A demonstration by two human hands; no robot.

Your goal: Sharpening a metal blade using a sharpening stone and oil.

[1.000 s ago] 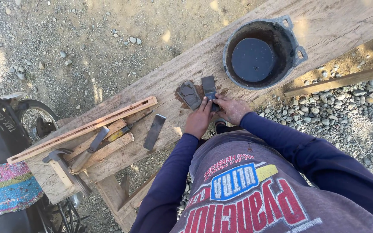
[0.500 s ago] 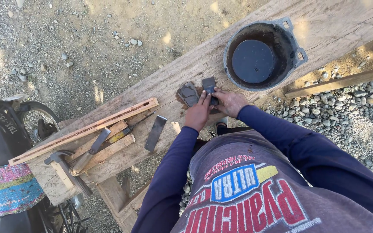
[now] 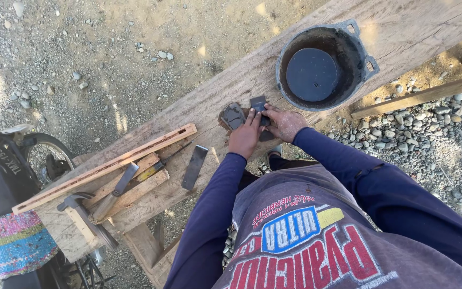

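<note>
With both my hands, left hand (image 3: 245, 138) and right hand (image 3: 284, 122), pressed closed on the small dark blade (image 3: 258, 105) on the tabletop (image 3: 402, 32) beside the black bucket (image 3: 324, 67), a slip could nick my fingers.

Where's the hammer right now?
In the head view the hammer lies at the lower-left end of the wooden plank, beside the chisel and below the long wooden level, far from both hands.

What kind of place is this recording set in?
Most likely an outdoor, makeshift work spot, perhaps a roadside yard: a rough wooden plank bench stands on gravel ground, a hammer and chisel lie on it, and a parked motorcycle stands alongside.
</note>
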